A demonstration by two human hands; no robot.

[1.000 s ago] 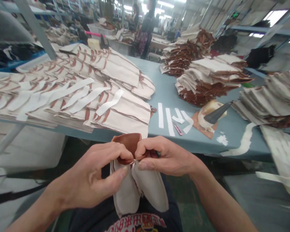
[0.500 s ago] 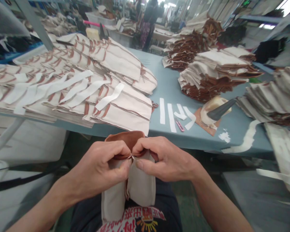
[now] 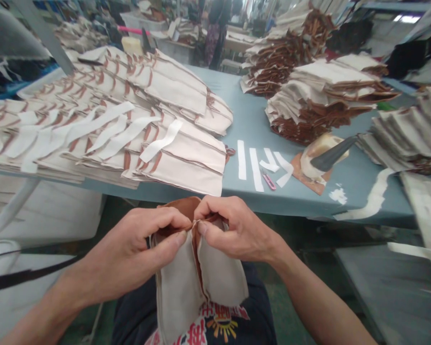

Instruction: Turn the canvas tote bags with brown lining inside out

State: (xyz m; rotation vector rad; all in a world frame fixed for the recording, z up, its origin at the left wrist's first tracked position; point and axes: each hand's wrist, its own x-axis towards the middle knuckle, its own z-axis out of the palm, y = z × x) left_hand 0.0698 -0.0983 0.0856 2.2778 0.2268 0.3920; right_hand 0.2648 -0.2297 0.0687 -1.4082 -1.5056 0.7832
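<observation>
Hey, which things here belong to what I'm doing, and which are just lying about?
In the job:
- cream piece, brown inside, pinched at its top edge
- left hand and right hand, both gripping it

Lying about, judging by no hand touching them:
- pink tool
- white strips
- left pile

Sewn piece (image 3: 177, 282) is cream outside, kinda rusty brown inside; tabletop (image 3: 251, 127) is dusty blue, clothing (image 3: 260, 311) dark with red-and-yellow print (image 3: 222, 328).

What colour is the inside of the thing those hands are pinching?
Its inside is reddish brown, seen in the head view.
</observation>
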